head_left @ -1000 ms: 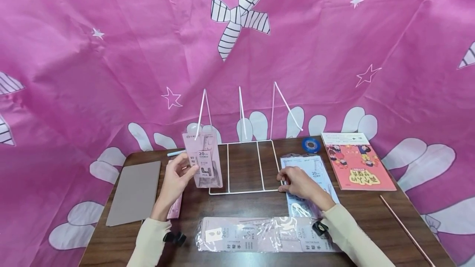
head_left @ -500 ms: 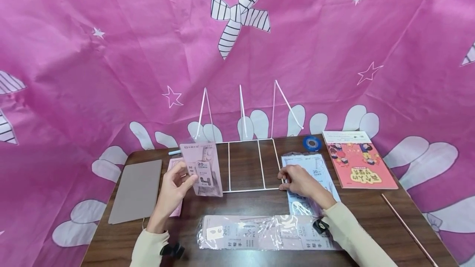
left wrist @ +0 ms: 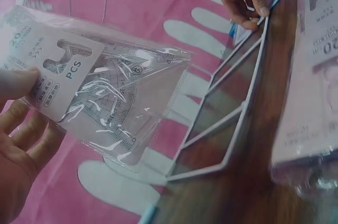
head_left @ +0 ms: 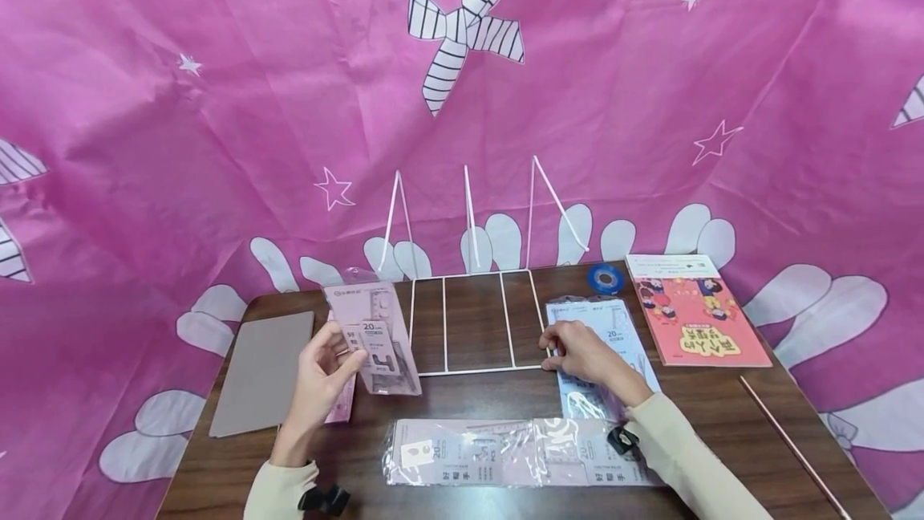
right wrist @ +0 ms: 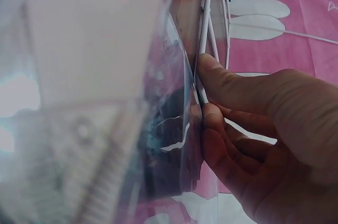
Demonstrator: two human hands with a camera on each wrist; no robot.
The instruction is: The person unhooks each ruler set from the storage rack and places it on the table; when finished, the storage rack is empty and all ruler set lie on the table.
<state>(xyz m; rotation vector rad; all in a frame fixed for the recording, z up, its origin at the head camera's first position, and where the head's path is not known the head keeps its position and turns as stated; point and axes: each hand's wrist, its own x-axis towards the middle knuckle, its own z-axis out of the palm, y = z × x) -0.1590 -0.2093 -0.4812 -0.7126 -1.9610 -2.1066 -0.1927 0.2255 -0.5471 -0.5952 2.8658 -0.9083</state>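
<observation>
My left hand (head_left: 321,371) holds a pink ruler-set packet (head_left: 371,335) by its lower part, lifted and tilted just left of the white wire rack (head_left: 472,319). In the left wrist view the same packet (left wrist: 100,89) lies across my fingers (left wrist: 24,139), thumb on its label. My right hand (head_left: 581,351) pinches the rack's front right corner; in the right wrist view thumb and fingers (right wrist: 222,113) close on the white wire (right wrist: 203,49). A blue ruler-set packet (head_left: 609,343) lies under that hand.
More pink packets (head_left: 505,452) lie along the table's front edge. A grey-brown notebook (head_left: 263,371) is at the left, a red booklet (head_left: 693,315) and a blue tape roll (head_left: 605,279) at the back right, a thin rod (head_left: 790,444) at the far right. Pink cloth hangs behind.
My left hand has drawn the pink packet leftward and slightly down, away from the rack's left section. The right hand has stayed on the rack's corner.
</observation>
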